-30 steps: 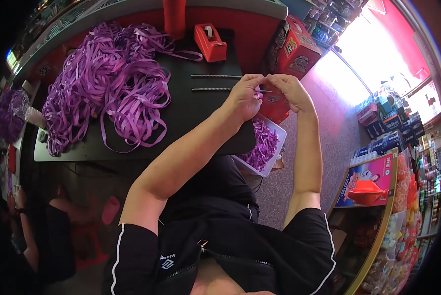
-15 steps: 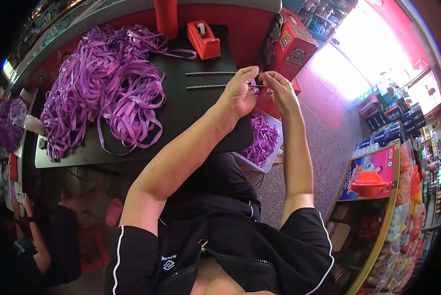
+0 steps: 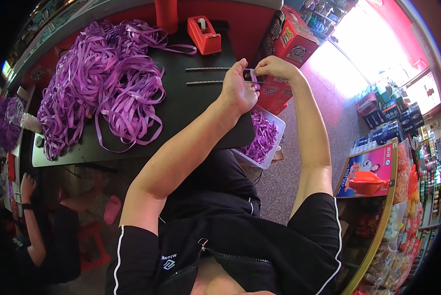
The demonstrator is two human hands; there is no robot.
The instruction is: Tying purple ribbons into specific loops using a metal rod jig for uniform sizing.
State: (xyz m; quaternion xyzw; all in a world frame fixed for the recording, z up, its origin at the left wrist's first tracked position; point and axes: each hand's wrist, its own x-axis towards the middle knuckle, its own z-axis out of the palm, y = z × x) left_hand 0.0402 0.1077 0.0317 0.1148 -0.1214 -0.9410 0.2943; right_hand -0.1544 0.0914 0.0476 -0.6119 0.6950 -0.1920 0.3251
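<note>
Two thin twisted metal rods (image 3: 208,82) run side by side over the table's right part, and their right ends reach my hands. My left hand (image 3: 237,91) is at the rods with its fingers curled around a short stretch of purple ribbon (image 3: 253,77). From the right, my right hand (image 3: 275,67) pinches at the same ribbon beside the rods. How the ribbon passes around the rods is partly hidden by my fingers. A large loose heap of purple ribbon (image 3: 100,88) covers the left of the black table (image 3: 181,115).
Behind the rods stands a red tape dispenser (image 3: 208,42). Below the table's right corner, a whitish plastic bin (image 3: 280,129) holds purple ribbon pieces. Red cartons (image 3: 294,42) are at the back right. A glass-fronted cabinet (image 3: 360,216) stands right; another person's arm (image 3: 33,236) shows left.
My right hand has moved up and slightly left, its wrist now bent over toward the ribbon. The left hand has turned a little, staying at the rods. The other person's hand has risen.
</note>
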